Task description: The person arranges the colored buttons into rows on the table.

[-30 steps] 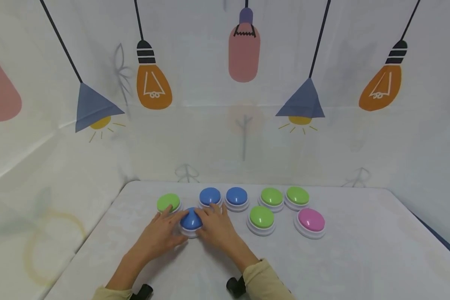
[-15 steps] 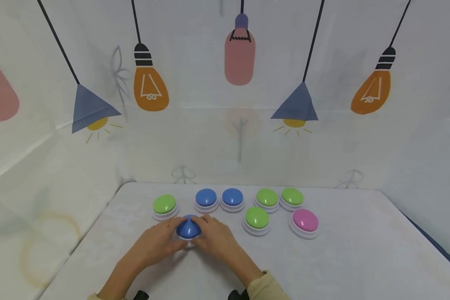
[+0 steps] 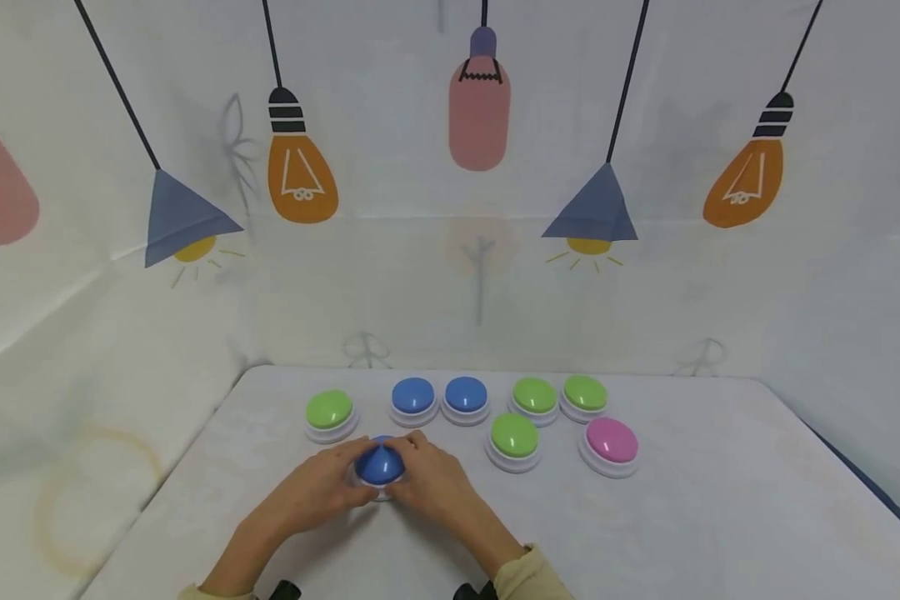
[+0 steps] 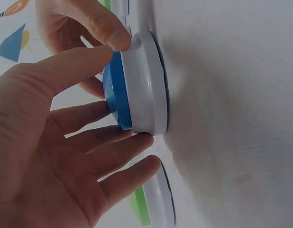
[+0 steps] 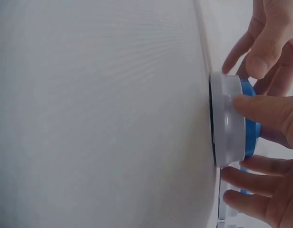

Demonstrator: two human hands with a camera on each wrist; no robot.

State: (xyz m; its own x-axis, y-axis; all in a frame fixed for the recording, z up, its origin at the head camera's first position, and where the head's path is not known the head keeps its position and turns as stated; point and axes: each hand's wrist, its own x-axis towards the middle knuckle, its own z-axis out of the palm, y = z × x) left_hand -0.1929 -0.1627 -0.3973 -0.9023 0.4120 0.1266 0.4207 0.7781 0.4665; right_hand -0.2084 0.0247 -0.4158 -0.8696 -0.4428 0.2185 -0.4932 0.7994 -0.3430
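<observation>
Filling the upper part of the head view, a pale backdrop (image 3: 390, 275) printed with hanging lamps rises behind the white tabletop (image 3: 705, 525). Over that, the left hand (image 3: 317, 490) and the right hand (image 3: 433, 483) face each other, fingers spaced and half bent, gripping the white-based blue button (image 3: 380, 467) from both sides. It is nearest the person; beyond and rightward stand two other blue buttons (image 3: 412, 395), four green buttons (image 3: 514, 435) and a pink button (image 3: 612, 440).

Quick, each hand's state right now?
Left hand: holding the round blue-domed white plastic button.
Right hand: holding the same button's other side.
</observation>
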